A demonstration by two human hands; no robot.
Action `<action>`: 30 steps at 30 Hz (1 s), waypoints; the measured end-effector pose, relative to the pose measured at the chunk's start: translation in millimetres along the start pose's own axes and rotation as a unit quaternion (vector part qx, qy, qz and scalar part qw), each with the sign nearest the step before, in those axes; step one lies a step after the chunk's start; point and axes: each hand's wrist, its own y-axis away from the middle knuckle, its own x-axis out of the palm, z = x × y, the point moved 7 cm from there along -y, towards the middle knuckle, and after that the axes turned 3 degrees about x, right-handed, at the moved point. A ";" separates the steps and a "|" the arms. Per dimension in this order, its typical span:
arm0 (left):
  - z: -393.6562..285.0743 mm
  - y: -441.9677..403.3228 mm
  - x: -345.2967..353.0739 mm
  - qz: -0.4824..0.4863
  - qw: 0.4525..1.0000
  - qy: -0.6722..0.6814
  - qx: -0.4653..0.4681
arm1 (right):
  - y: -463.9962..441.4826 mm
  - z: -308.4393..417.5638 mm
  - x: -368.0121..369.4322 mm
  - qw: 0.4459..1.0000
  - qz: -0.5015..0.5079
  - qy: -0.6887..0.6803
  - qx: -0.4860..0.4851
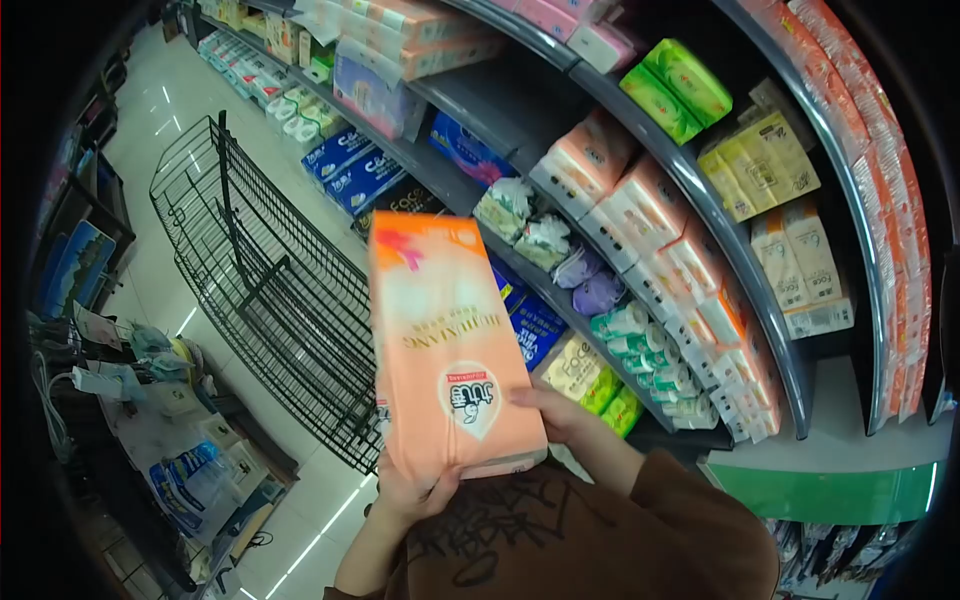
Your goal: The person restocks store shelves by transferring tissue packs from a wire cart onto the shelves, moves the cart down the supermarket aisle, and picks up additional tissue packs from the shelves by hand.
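A tall peach-and-orange pack of tissues (425, 300) is held in front of my body, its printed lettering upside down to me. My left hand (415, 492) grips the lower left corner, with the thumb over the front and the other fingers mostly hidden behind the pack. On the lower right side, my right hand (556, 408) clasps the edge; its fingertips lie on the front, and the rest of its grip is partly out of sight. A brown sleeve (680, 500) covers my right arm.
A black wire shopping cart (279, 287) stands just left of the pack on a tiled floor (180, 75). Shelves to the right carry orange tissue packs (655, 205), green packs (678, 90) and toilet rolls (650, 360). Other goods (190, 485) line the left side.
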 end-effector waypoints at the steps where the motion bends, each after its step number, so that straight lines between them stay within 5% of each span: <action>1: 2.4 -5.1 2.1 -0.012 1.000 0.010 0.015 | 6.2 -4.3 3.1 1.000 -0.017 -0.014 0.013; 5: 15.5 -8.8 18.4 0.012 0.998 0.015 0.055 | 11.6 -24.0 -7.6 0.983 -0.044 -0.177 0.028; 8: 25.2 -13.9 35.8 0.048 0.997 0.040 0.039 | 9.2 11.1 -21.6 0.992 -0.071 -0.097 -0.044; 11: 53.6 -6.4 69.9 0.122 0.949 0.282 -0.074 | 5.3 50.0 -40.5 0.980 -0.142 -0.059 -0.127; 14: 58.6 -0.9 78.3 0.166 0.919 0.331 -0.137 | -12.3 94.5 -50.8 0.968 -0.120 -0.120 -0.185; 19: 74.5 33.2 58.8 0.053 0.890 0.401 -0.210 | -47.1 196.4 -112.9 0.927 -0.186 -0.077 -0.316; 21: 85.4 50.8 48.8 0.040 0.892 0.384 -0.236 | -68.3 225.4 -153.9 0.874 -0.197 -0.219 -0.386; 23: 84.0 61.2 37.7 0.027 0.902 0.352 -0.250 | -74.6 221.8 -171.2 0.755 -0.235 -0.442 -0.424; 26: 74.0 63.8 19.9 -0.003 0.919 0.301 -0.253 | -143.0 188.5 -183.4 0.869 -0.163 -0.354 -0.305; 30: 68.6 67.9 6.6 -0.077 0.915 0.292 -0.266 | -164.6 231.5 -156.1 0.931 -0.153 -0.114 -0.311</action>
